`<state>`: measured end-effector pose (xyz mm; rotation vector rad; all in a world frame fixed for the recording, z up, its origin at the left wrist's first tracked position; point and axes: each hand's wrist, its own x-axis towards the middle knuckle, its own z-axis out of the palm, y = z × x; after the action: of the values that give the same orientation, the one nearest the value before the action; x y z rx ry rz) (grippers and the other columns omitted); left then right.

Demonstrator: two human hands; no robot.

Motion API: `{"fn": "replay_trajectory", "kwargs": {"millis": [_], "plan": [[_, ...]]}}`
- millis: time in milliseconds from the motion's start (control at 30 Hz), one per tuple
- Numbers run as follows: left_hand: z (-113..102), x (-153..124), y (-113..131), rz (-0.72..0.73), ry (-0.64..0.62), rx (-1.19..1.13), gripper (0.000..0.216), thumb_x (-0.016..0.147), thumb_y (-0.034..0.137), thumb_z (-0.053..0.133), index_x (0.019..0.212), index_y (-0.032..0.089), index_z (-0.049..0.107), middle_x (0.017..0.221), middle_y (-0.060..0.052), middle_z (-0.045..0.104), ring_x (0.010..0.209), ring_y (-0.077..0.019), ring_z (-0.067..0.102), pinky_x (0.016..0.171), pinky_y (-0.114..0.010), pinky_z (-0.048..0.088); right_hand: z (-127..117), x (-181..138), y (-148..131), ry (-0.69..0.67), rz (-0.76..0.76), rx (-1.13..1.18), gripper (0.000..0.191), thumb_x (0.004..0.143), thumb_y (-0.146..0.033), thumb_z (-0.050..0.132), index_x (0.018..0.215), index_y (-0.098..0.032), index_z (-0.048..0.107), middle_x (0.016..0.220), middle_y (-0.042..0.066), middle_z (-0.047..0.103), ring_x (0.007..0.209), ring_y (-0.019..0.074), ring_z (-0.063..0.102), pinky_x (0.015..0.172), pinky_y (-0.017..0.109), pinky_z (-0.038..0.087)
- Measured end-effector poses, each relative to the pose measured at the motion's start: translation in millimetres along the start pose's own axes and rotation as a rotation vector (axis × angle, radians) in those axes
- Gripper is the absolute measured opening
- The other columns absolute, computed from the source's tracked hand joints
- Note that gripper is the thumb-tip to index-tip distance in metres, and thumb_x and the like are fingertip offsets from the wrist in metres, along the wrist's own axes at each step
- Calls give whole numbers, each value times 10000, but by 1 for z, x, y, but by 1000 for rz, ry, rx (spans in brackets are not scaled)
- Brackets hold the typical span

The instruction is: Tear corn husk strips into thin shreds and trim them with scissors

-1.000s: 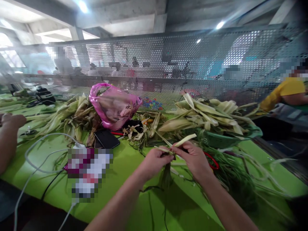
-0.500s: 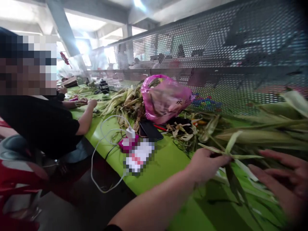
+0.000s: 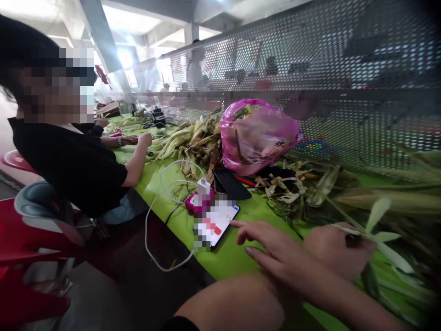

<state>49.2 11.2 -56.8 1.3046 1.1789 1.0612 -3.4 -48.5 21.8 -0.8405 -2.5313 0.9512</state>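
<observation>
My left hand (image 3: 337, 250) is closed round the stem of a corn husk piece (image 3: 381, 235), whose pale strips spread out like petals above the fist. My right hand (image 3: 272, 250) crosses over my left forearm. Its index finger stretches out to the right edge of a lit smartphone (image 3: 223, 220), with the thumb apart and nothing held. Whether the fingertip touches the screen, I cannot tell. A white cable (image 3: 146, 230) runs from the phone's lower end.
A pink plastic bag (image 3: 258, 138) stands behind a dark phone (image 3: 234, 185). A white charger (image 3: 203, 186) sits in a magenta power block (image 3: 193, 207). Dried husks (image 3: 193, 142) line the perforated metal screen (image 3: 296, 69). To the left, a person in black (image 3: 69, 170) works at the green table (image 3: 165, 181).
My right hand has swung left from beside the husk piece to the smartphone. The left hand keeps hold of the husk piece. The view has shifted slightly left.
</observation>
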Motion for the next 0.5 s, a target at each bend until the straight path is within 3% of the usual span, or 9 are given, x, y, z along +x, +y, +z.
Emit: {"fn": "replay_trajectory", "kwargs": {"millis": [133,300,500], "plan": [[-2,-1,5,-47,39,165,425,677,508,608,986,253,751,814,-160,701,681,-203,590,600,-364,318,7,19,-5,-90,25,-29,257,803,-157,479,985,-230,645,1058,79,673,1012,250,588,903,403,444],[-5,-7,14,-74,3,135,442,666,489,573,980,237,757,825,-168,716,676,-207,604,577,-364,312,11,25,-3,-152,59,-50,237,829,-144,469,974,-241,630,1066,58,658,995,234,582,878,370,440],[-4,-3,7,-21,24,70,430,656,469,596,985,242,755,809,-178,706,655,-206,581,573,-369,307,14,26,-1,-167,72,-26,216,833,-162,484,974,-240,627,1023,67,654,952,231,594,864,377,452]]}}
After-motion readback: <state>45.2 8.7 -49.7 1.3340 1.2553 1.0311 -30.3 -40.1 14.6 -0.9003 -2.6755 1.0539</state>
